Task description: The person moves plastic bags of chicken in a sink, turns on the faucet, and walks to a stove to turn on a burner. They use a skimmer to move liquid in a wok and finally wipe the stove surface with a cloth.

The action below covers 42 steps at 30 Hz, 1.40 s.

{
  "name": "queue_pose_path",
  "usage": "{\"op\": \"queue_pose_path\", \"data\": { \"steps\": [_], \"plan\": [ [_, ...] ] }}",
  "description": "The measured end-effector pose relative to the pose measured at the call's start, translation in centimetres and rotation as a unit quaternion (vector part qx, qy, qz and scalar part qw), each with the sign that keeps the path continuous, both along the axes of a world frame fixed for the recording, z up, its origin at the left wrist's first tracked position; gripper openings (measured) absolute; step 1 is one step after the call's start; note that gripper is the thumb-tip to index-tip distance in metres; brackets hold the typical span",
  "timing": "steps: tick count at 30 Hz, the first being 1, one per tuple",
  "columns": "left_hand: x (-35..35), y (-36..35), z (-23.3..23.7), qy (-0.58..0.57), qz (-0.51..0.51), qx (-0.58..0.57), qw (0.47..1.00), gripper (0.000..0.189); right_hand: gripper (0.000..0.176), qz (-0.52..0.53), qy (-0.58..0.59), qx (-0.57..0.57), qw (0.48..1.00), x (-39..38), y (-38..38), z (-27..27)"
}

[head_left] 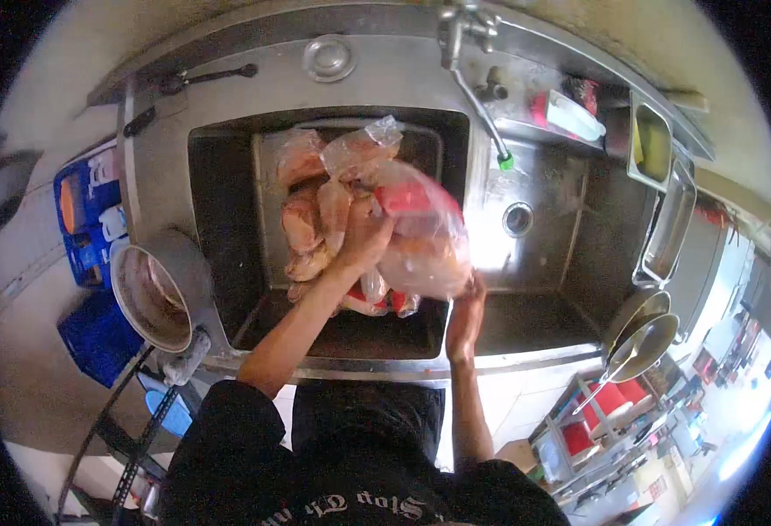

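Note:
A clear plastic bag (427, 263) with a red-printed area and pale pinkish contents, apparently poultry, is held over the left sink basin (219, 210). My left hand (368, 235) grips its left side, fingers partly hidden by the plastic. At its lower right corner, near the divider between the basins, my right hand (466, 317) is closed on the bag. Beneath and left of it lies a pile of plastic-wrapped meat pieces (302, 223), in a shallow tub whose sides are mostly covered.
A faucet (482, 105) with a green tip hangs over the right basin (534, 263). A large pot (162, 289) stands left of the sink. Pans (644, 342) sit at the right edge, and metal containers (653, 145) line the back right. A round metal lid-like piece (329, 59) lies behind.

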<state>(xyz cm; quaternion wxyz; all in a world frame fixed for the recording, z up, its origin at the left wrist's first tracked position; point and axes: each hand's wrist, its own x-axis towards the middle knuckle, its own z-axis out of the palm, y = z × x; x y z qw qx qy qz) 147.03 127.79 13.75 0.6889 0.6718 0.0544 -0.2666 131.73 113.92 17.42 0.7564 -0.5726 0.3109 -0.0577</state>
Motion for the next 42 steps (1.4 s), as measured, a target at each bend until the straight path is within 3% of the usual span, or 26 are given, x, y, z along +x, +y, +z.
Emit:
{"op": "queue_pose_path", "data": {
  "steps": [2, 3, 5, 6, 8, 9, 11, 12, 13, 14, 15, 16, 17, 18, 19, 22, 24, 26, 27, 29, 32, 35, 37, 38, 40, 42],
  "plan": [
    [-1.6, -2.0, -2.4, 0.124, 0.176, -0.135, 0.967, 0.033, 0.073, -0.046, -0.066, 0.109, 0.991, -3.2, -0.5, -2.9],
    [-2.2, -3.5, -2.8, 0.154, 0.2, -0.147, 0.956, 0.035, 0.076, -0.083, -0.143, 0.151, 0.975, -4.7, -1.1, -4.5],
    [-3.0, -6.6, -2.9, 0.183, 0.23, -0.198, 0.935, 0.039, 0.084, -0.125, -0.081, 0.184, 0.972, -2.6, -3.0, -1.9],
    [-2.5, -7.8, -1.9, 0.183, 0.239, -0.201, 0.932, 0.039, 0.085, -0.07, 0.077, 0.027, 0.994, 1.1, -3.9, 2.0],
    [-0.8, -9.5, 0.2, 0.327, 0.27, -0.342, 0.838, 0.04, 0.081, -0.051, 0.115, -0.039, 0.991, 5.8, -4.9, 4.9],
    [-0.3, -9.7, 0.2, 0.326, 0.275, -0.349, 0.834, 0.04, 0.077, -0.04, 0.153, -0.101, 0.982, 7.9, -5.4, 6.0],
    [0.2, -9.9, 0.3, 0.307, 0.252, -0.196, 0.896, 0.038, 0.068, 0.014, 0.166, -0.26, 0.951, 10.4, -6.3, 5.6],
    [0.0, -9.4, 0.5, 0.306, 0.253, -0.201, 0.896, 0.038, 0.063, 0.047, 0.141, -0.36, 0.921, 11.2, -6.9, 4.5],
    [-0.6, -8.2, 0.9, 0.297, 0.215, -0.163, 0.916, 0.038, 0.057, 0.114, 0.049, -0.488, 0.864, 11.7, -7.4, 2.4],
    [-1.1, -7.5, 0.9, 0.287, 0.174, -0.123, 0.934, 0.038, 0.057, 0.137, 0.101, -0.493, 0.853, 13.7, -5.7, 3.5],
    [-3.1, -7.5, -3.9, 0.16, 0.139, -0.048, 0.976, 0.038, 0.057, 0.157, 0.154, -0.496, 0.84, 15.7, -3.1, 4.4],
    [-5.2, -7.6, -8.7, 0.034, 0.118, 0.048, 0.991, 0.038, 0.056, 0.208, 0.237, -0.567, 0.761, 17.1, -2.0, 3.2],
    [-6.0, -6.3, -7.5, 0.078, 0.181, -0.058, 0.979, 0.038, 0.06, 0.213, 0.162, -0.585, 0.766, 17.8, -1.4, -0.3],
    [-6.6, -4.9, -6.3, 0.122, 0.241, -0.162, 0.949, 0.039, 0.06, 0.24, 0.187, -0.595, 0.744, 18.9, -0.3, -2.1],
    [-6.9, -3.5, -5.5, 0.046, 0.159, 0.033, 0.986, 0.044, 0.058, 0.231, 0.115, -0.641, 0.722, 19.2, 0.0, -6.4],
    [-4.7, -1.5, -0.6, -0.08, 0.121, 0.107, 0.984, 0.041, 0.056, 0.285, 0.131, -0.655, 0.688, 19.9, 1.3, -8.8],
    [-4.2, -0.7, -1.6, -0.049, 0.101, 0.122, 0.986, 0.039, 0.053, 0.316, 0.161, -0.629, 0.691, 20.0, 0.7, -9.7],
    [-2.6, -0.6, -2.0, -0.18, 0.088, 0.245, 0.949, 0.042, 0.052, 0.311, 0.113, -0.614, 0.717, 21.0, 0.3, -10.2],
    [-1.8, -0.8, -2.9, -0.21, 0.071, 0.271, 0.937, 0.046, 0.048, 0.341, 0.124, -0.64, 0.677, 21.9, 0.5, -11.5],
    [0.2, -1.1, -6.1, -0.234, 0.016, 0.287, 0.929, 0.048, 0.046, 0.351, 0.098, -0.651, 0.666, 22.3, -0.1, -12.5],
    [2.6, -1.2, -6.6, -0.275, -0.012, 0.293, 0.916, 0.046, 0.044, 0.347, 0.024, -0.683, 0.643, 22.1, -1.0, -17.4],
    [3.6, -0.9, -5.7, -0.322, -0.055, 0.345, 0.88, 0.057, 0.046, 0.35, 0.019, -0.703, 0.618, 21.9, -0.6, -16.4],
    [5.0, -0.6, -1.7, -0.185, -0.15, 0.345, 0.908, 0.049, 0.048, 0.359, 0.051, -0.698, 0.617, 22.2, -0.1, -15.9],
    [4.5, -1.1, -4.8, -0.19, -0.159, 0.35, 0.903, 0.049, 0.05, 0.357, 0.045, -0.684, 0.635, 22.1, -0.5, -16.7],
    [3.6, -2.1, -13.4, -0.362, -0.027, 0.418, 0.833, 0.04, 0.052, 0.338, 0.041, -0.67, 0.66, 21.9, -0.4, -17.1],
    [4.5, -1.9, -10.8, -0.331, -0.068, 0.382, 0.86, 0.024, 0.059, 0.348, 0.069, -0.647, 0.675, 22.2, -0.8, -17.5]
  ]
}}
